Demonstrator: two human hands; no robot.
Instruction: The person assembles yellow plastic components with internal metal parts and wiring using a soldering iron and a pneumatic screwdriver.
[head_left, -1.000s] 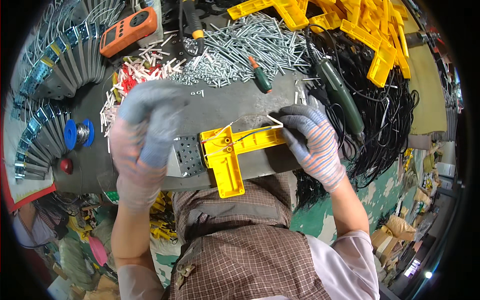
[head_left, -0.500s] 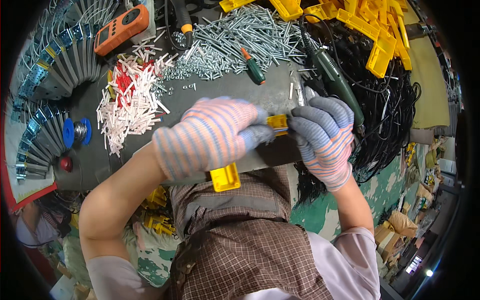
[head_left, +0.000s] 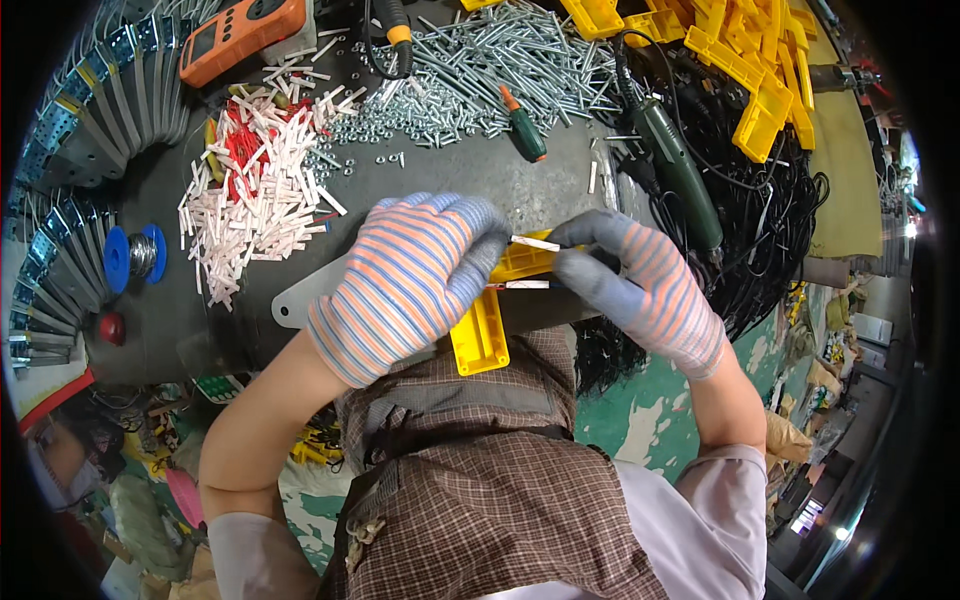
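Note:
My left hand (head_left: 415,275), in a striped glove with grey fingertips, is closed around a yellow plastic housing (head_left: 520,262) at the front edge of the bench. The housing's open, tray-like lower part (head_left: 480,340) hangs below the fingers. My right hand (head_left: 640,285), gloved alike, brings thumb and forefinger together at the end of a thin white strip (head_left: 535,243) lying across the housing. A second white strip (head_left: 527,285) shows just below it. From under my left wrist a flat grey metal plate (head_left: 295,303) with a hole sticks out. My fingers hide part of the housing.
White strips (head_left: 240,220) are heaped at left, beside a blue solder-wire spool (head_left: 118,260). Behind lie screws (head_left: 500,70), a green-handled screwdriver (head_left: 525,135) and an orange meter (head_left: 235,40). At right are a green power screwdriver (head_left: 680,180), black cables (head_left: 770,230) and yellow housings (head_left: 765,110).
My right hand has turned and drawn back slightly, its thumb and forefinger now at a white strip. The housing is more exposed, with two white strips showing. My view has shifted a little.

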